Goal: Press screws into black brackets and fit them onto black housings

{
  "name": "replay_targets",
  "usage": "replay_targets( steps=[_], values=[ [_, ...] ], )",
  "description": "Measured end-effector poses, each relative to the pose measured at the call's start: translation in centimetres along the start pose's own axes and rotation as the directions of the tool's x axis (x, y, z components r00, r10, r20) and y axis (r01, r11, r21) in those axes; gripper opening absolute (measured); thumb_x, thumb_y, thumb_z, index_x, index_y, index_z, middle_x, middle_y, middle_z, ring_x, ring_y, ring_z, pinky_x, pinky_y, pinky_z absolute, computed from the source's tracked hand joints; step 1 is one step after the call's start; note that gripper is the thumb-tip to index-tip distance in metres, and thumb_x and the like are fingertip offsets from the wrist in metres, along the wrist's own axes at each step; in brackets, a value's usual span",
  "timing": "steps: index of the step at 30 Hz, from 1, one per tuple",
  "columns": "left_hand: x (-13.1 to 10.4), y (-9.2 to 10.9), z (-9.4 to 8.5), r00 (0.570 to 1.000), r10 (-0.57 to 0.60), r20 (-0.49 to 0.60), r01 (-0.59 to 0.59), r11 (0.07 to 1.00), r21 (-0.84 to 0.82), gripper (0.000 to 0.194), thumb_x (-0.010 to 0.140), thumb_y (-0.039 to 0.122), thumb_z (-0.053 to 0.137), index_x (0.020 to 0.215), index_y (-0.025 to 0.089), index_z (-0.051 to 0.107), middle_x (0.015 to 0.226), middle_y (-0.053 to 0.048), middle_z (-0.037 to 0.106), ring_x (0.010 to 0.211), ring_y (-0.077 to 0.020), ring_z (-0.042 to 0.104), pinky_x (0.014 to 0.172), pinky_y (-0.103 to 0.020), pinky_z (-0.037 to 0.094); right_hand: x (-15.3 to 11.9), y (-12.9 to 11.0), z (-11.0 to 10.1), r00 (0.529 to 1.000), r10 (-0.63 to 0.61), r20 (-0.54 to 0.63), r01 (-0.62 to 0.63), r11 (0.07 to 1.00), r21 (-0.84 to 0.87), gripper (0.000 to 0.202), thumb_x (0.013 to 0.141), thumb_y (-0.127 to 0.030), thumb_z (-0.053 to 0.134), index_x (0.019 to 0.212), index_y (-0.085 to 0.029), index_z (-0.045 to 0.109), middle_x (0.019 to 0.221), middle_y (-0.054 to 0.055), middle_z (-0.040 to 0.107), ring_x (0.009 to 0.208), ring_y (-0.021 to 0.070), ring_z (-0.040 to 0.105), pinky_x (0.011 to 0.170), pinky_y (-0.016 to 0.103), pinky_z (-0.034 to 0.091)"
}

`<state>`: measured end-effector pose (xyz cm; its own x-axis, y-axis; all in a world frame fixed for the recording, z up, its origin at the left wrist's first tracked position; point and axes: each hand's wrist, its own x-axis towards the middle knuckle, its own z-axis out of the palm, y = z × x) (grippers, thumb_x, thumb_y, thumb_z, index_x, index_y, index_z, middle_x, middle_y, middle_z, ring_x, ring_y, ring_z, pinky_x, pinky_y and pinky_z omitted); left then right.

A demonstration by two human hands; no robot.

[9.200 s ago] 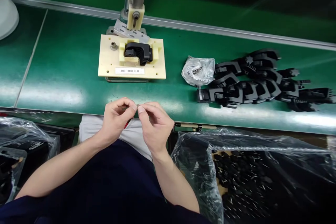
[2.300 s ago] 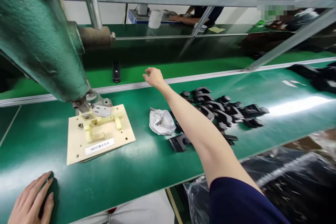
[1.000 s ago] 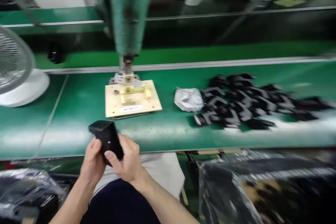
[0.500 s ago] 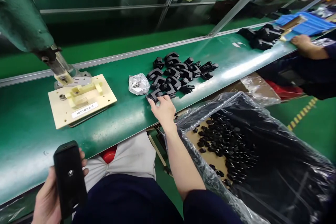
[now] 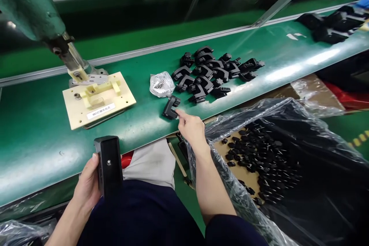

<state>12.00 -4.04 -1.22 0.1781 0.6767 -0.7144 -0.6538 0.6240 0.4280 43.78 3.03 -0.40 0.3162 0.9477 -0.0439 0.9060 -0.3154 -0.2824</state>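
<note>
Drawn from the pile [image 5: 204, 70]: black C-shaped clamp [image 5: 167, 108].

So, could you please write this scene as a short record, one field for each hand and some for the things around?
Left hand: holds a black block
Right hand: at a lone black clamp on the green table; grip unclear
Fixture: cream plate with white label, by the green press
Clear bag: holds small metal pieces; beside the pile of black clamps
Lined box: holds many small black parts

Left fingers [image 5: 93, 161] around black block [image 5: 108, 175], right fingers [image 5: 182, 114] at clamp [image 5: 167, 110]
</note>
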Motion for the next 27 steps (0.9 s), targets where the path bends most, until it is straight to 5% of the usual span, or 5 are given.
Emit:
replay_targets(
  steps=[9, 14, 18, 22, 27],
  values=[
    [-0.3, -0.5, 2.0, 1.000, 0.015, -0.014, -0.015, 0.999, 0.046, 0.049, 0.061, 0.044, 0.083, 0.097, 0.013, 0.073, 0.102, -0.013, 0.073, 0.084, -0.0259, 0.071, 0.075, -0.032, 0.061, 0.7, -2.4, -0.5, 0.981, 0.161, -0.111, -0.154, 0.985, 0.074, 0.055, 0.088, -0.060, 0.040, 0.067, -0.016, 0.065, 0.069, 0.012, 0.065, 0.072, 0.0265, 0.061, 0.063, 0.033, 0.038],
    [-1.0, -0.7, 3.3, 0.999, 0.028, -0.035, -0.025, 0.997, 0.068, 0.048, 0.067, 0.046, 0.079, 0.100, 0.012, 0.072, 0.098, -0.011, 0.073, 0.078, -0.0214, 0.071, 0.071, -0.027, 0.060, 1.5, -3.7, 0.6, 0.983, 0.138, -0.124, -0.123, 0.985, 0.123, 0.044, 0.085, -0.056, 0.051, 0.072, -0.015, 0.064, 0.076, 0.012, 0.064, 0.075, 0.0250, 0.060, 0.063, 0.031, 0.038],
    [-1.0, -0.5, 2.4, 0.995, 0.033, -0.093, -0.028, 0.998, 0.061, 0.047, 0.065, 0.046, 0.080, 0.097, 0.013, 0.071, 0.091, -0.009, 0.074, 0.077, -0.0210, 0.071, 0.069, -0.026, 0.059, 0.4, -1.7, 0.8, 0.994, -0.096, 0.050, 0.063, 0.893, 0.446, 0.044, 0.080, -0.057, 0.056, 0.079, -0.015, 0.066, 0.075, 0.008, 0.064, 0.064, 0.0178, 0.057, 0.062, 0.030, 0.043],
    [-0.5, -0.2, 2.0, 0.988, 0.006, -0.154, 0.002, 0.998, 0.055, 0.058, 0.056, 0.046, 0.085, 0.100, 0.012, 0.070, 0.096, -0.010, 0.073, 0.080, -0.0215, 0.070, 0.069, -0.025, 0.059, -0.8, -0.1, 0.1, 0.976, -0.126, 0.176, -0.015, 0.771, 0.637, 0.057, 0.080, -0.064, 0.052, 0.106, -0.014, 0.062, 0.073, 0.005, 0.064, 0.061, 0.0165, 0.060, 0.062, 0.030, 0.050],
    [-0.2, -0.2, 2.7, 0.989, -0.012, -0.147, 0.019, 0.999, 0.041, 0.061, 0.056, 0.046, 0.085, 0.102, 0.011, 0.068, 0.099, -0.012, 0.073, 0.082, -0.0225, 0.070, 0.068, -0.027, 0.059, -1.0, -1.5, -1.1, 0.982, -0.190, 0.015, 0.165, 0.886, 0.434, 0.056, 0.090, -0.062, 0.033, 0.094, -0.015, 0.063, 0.091, 0.011, 0.067, 0.072, 0.0186, 0.063, 0.068, 0.033, 0.050]
  ],
)
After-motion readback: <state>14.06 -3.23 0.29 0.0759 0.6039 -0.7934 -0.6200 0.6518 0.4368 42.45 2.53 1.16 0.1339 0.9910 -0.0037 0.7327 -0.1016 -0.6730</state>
